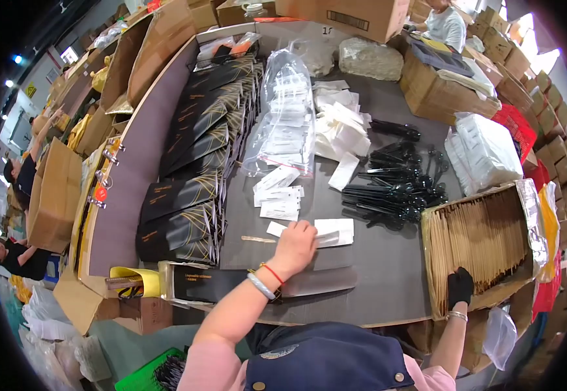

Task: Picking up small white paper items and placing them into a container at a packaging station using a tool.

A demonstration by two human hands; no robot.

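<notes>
My bare left hand [296, 248] bends over the dark tabletop, fingers curled downward between a small white packet [275, 228] and a larger white packet [342, 231]. What its fingertips grip is hidden under them. In a black glove, my right hand [460, 287] touches the near part of an open carton [432, 287] packed with thin tan sticks [482, 241]; its fingertips are hard to make out. Small white sachets [279, 203] lie loose beyond my left hand. Below that wrist is a long black printed sleeve [231, 284].
Black printed sleeves [189, 143] overlap along the left wall. A clear bag [287, 111] of white packets, folded white napkins [341, 133] and black plastic spoons [394, 186] cover the far table. White wrapped packs [482, 153] stand right. Other people work beyond.
</notes>
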